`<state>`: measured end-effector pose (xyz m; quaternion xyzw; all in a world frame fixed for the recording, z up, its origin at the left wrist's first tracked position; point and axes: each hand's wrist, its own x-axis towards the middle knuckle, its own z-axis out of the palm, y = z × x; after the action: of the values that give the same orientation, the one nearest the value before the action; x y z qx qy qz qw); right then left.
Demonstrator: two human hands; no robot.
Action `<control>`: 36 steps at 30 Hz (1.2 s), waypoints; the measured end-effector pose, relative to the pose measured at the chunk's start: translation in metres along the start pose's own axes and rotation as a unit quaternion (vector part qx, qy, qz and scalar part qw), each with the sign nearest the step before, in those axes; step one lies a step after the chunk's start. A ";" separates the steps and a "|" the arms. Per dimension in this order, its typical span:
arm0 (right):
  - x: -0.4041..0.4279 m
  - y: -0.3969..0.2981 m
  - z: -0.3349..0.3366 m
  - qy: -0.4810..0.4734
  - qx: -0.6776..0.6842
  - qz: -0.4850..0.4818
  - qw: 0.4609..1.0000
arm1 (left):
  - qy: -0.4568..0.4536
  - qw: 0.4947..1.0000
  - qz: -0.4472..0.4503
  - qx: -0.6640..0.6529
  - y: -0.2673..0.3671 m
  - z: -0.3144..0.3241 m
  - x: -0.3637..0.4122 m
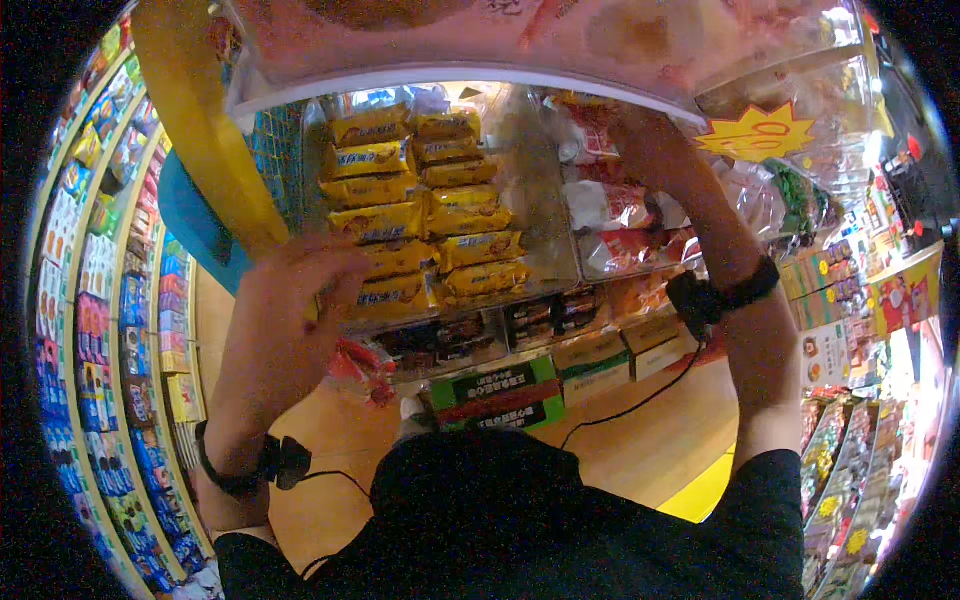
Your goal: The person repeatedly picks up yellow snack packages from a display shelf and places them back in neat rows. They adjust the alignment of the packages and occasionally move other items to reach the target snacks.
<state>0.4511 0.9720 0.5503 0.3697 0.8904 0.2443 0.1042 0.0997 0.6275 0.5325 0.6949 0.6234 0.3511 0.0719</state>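
Two columns of yellow snack packets (384,221) lie in a clear plastic bin (544,240) before me. My left hand (319,274) is at the bin's near left corner, its fingers bent beside the nearest packets. Whether it grips anything is unclear. My right hand (634,131) reaches into the neighbouring compartment, over red-and-white packets (611,202). A pink printed panel (465,37) with a white edge overhangs that spot, and shadow and blur obscure the fingers. Each wrist wears a black strap with a small device and cable.
Below the bin sit dark packets (457,334) and a green-and-black carton (499,394). A yellow post-like piece (232,172) and a blue object (199,217) stand at left. Stocked shelves (97,322) curve along the left; bins of packets (840,457) line the right.
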 end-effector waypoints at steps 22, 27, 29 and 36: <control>0.023 -0.146 -0.101 0.165 0.312 -0.157 0.922 | 0.008 0.992 0.080 -0.098 -0.003 -0.006 -0.052; 0.035 -0.165 -0.104 -0.030 0.170 -0.164 0.971 | 0.022 0.987 0.103 -0.117 -0.004 -0.015 -0.055; 0.040 -0.170 -0.101 -0.053 0.167 -0.167 0.970 | 0.026 0.986 0.112 -0.124 -0.005 -0.017 -0.056; 0.081 -0.194 -0.129 0.004 0.170 -0.150 0.974 | 0.030 0.983 0.097 -0.151 -0.015 -0.026 -0.068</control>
<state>0.2292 0.8653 0.5620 0.2438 0.9644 0.0727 0.0722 0.0743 0.5598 0.5167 0.7223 0.4946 0.4675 0.1228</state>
